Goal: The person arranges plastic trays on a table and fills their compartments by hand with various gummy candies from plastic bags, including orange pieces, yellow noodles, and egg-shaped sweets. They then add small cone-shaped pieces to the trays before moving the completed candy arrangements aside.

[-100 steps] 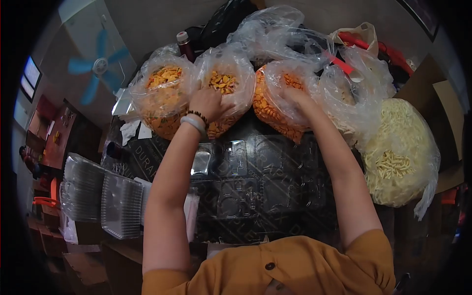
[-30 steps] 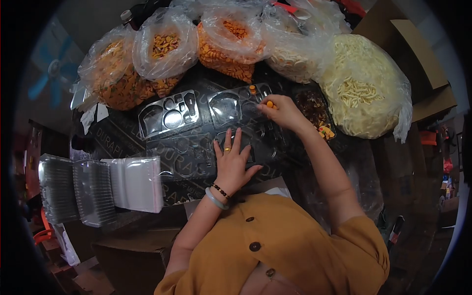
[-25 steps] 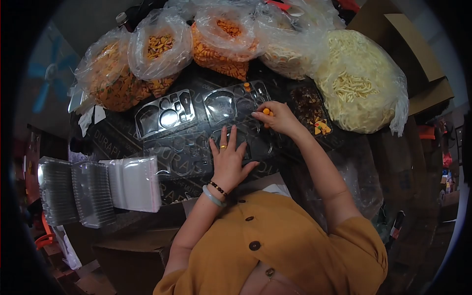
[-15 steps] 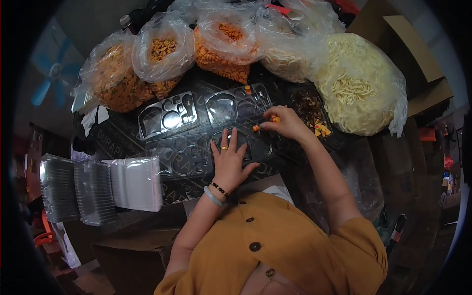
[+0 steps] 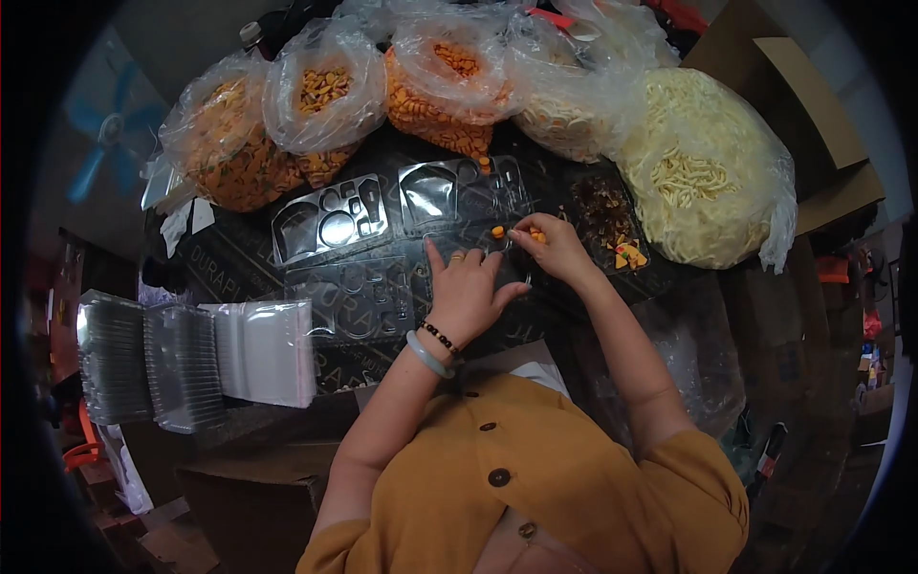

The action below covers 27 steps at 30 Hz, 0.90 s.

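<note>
My left hand [image 5: 466, 295] lies palm down with fingers spread over a clear plastic tray [image 5: 507, 283] at the lower right of a group of trays. My right hand [image 5: 555, 251] is bent closed around small orange pieces [image 5: 536, 234] at that tray's far edge. Just left of its fingertips sits a loose orange piece [image 5: 497, 231]. Another orange piece [image 5: 485, 165] is in the upper right tray [image 5: 427, 196]. The upper left tray [image 5: 337, 228] and the lower left tray [image 5: 359, 304] show only their moulded hollows.
Open plastic bags of orange pieces [image 5: 448, 100], pale pieces [image 5: 564, 124] and cream, stick-like pieces [image 5: 703, 182] line the back. A dark container [image 5: 604, 206] with orange-yellow pieces [image 5: 629, 255] stands to the right. Stacked clear trays [image 5: 184, 368] and clear sleeves [image 5: 260, 354] are at the left.
My left hand has shifted right and slightly away from me, its fingers a little more bent. The orange piece near my right fingertips now sits farther back, and the right hand has moved slightly.
</note>
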Motion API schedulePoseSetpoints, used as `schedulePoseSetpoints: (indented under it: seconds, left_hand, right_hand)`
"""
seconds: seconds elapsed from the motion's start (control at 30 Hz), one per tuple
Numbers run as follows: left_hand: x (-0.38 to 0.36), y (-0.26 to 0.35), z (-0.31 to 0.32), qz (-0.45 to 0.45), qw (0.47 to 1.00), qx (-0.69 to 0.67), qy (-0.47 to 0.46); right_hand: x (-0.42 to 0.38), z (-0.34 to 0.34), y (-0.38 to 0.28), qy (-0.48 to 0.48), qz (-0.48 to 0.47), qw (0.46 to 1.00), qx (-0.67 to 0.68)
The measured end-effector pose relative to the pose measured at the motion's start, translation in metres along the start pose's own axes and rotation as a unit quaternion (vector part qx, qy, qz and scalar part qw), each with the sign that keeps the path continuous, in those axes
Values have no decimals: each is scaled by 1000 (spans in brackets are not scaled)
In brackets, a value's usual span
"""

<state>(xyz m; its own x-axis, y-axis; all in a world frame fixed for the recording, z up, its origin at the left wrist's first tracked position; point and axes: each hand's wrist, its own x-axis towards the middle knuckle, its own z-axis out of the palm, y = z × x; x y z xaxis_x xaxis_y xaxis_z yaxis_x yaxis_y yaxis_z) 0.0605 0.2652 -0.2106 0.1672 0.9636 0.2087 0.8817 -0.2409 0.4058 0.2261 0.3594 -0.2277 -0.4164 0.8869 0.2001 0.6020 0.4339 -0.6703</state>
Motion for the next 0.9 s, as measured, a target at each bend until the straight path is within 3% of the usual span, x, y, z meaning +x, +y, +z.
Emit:
schedulePoseSetpoints:
  seconds: [0.07,0.13,0.27,0.37,0.43,0.53,0.67,0.77,0.83,0.9]
  left_hand:
    - [18,1,4,-9,999,-18,-31]
    - [33,-6,22,-4,998,36,50]
    - [55,-16,41,36,996,61,60]
    - [59,-16,41,45,994,-5,95]
    - [60,-16,39,60,980,-83,169]
    - [67,-15,48,56,982,-152,95]
    - [67,-15,54,22,979,-169,114]
    - [64,-15,54,48,982,-151,105]
    - [61,-16,54,98,993,-29,57]
    - [57,-12,53,95,994,-9,54]
  right_hand:
    - [-2,-1,2,-32,116,987,105]
    - [-2,6,16,-22,123,981,150]
    - [-3,6,21,-29,146,968,199]
    - [-3,6,18,-17,161,956,245]
    - [-5,3,11,-5,170,946,275]
    - [-6,7,9,11,179,932,315]
    - [-5,10,14,29,166,937,307]
    - [-5,7,8,23,181,922,342]
    - [-3,7,9,16,187,924,332]
    - [-3,7,10,2,191,927,324]
